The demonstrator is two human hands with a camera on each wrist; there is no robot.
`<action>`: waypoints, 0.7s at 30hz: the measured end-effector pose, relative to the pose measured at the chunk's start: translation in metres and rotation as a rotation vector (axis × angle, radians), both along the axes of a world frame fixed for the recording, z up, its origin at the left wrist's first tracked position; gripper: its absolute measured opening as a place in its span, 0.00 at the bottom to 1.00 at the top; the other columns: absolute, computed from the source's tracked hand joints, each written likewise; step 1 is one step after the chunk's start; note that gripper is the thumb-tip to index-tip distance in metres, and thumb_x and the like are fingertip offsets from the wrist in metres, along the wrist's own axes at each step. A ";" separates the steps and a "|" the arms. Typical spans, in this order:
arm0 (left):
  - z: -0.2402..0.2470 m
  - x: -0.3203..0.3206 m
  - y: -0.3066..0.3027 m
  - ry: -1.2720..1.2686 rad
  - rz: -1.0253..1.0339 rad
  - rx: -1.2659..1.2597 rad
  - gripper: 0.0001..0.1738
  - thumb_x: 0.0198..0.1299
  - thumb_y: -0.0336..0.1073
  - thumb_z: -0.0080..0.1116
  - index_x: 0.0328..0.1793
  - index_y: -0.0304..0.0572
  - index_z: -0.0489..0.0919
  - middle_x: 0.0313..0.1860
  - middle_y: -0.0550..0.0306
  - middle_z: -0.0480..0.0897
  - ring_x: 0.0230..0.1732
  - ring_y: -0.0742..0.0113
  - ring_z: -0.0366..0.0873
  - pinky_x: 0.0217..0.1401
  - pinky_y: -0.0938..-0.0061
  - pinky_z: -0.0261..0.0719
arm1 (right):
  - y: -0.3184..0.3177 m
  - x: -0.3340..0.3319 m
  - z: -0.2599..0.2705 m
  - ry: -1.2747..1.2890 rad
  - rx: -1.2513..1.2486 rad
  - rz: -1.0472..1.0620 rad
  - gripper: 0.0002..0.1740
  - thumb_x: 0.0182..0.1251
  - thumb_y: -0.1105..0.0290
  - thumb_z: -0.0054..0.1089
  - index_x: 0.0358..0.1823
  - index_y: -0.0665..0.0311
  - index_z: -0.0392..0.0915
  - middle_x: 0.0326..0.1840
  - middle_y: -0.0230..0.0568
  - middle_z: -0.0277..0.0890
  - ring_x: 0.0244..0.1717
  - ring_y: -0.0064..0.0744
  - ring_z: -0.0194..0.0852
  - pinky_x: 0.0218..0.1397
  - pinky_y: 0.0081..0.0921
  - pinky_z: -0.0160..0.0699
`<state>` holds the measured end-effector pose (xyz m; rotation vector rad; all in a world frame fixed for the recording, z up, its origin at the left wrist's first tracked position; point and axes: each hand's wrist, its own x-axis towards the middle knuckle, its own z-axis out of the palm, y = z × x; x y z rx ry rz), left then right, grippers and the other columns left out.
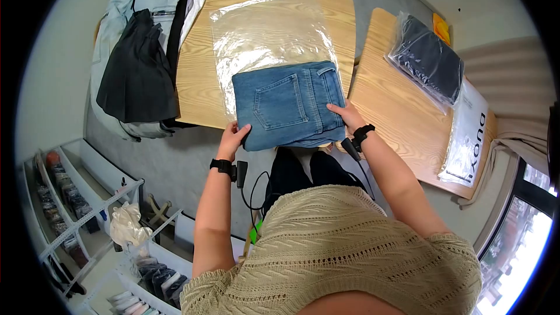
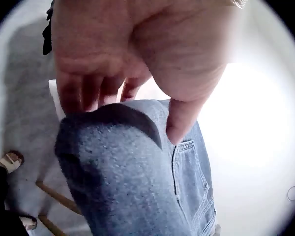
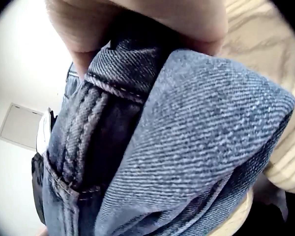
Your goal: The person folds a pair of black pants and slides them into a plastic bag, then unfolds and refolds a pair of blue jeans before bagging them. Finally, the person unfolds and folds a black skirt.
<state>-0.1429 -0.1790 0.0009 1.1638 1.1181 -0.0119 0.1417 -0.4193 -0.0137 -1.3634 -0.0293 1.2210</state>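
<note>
A folded pair of blue jeans (image 1: 280, 105) is held between both hands at the table's near edge, back pocket facing up. My left hand (image 1: 234, 140) grips the folded left side, thumb on top and fingers underneath, as the left wrist view shows around the denim (image 2: 123, 162). At the waistband end, my right hand (image 1: 349, 118) pinches the jeans with its thumb on top; in the right wrist view its fingers wrap the folded waistband (image 3: 123, 69). Beyond and partly under the jeans lies a clear plastic bag (image 1: 271, 32), flat on the wooden table (image 1: 195, 90).
A black pleated skirt (image 1: 140, 73) and light denim clothes (image 1: 116, 29) lie at the left. On the right-hand table (image 1: 379, 96) rest a bagged dark garment (image 1: 429, 58) and a white printed bag (image 1: 466, 134). Shelving (image 1: 87, 216) stands at lower left.
</note>
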 end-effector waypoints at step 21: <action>0.093 0.073 -0.065 -0.114 -0.202 0.901 0.38 0.46 0.32 0.65 0.64 0.28 0.63 0.55 0.40 0.70 0.57 0.47 0.70 0.61 0.63 0.68 | 0.010 -0.013 0.092 -0.823 0.121 0.252 0.43 0.60 0.76 0.55 0.76 0.48 0.48 0.76 0.46 0.52 0.75 0.41 0.49 0.73 0.28 0.51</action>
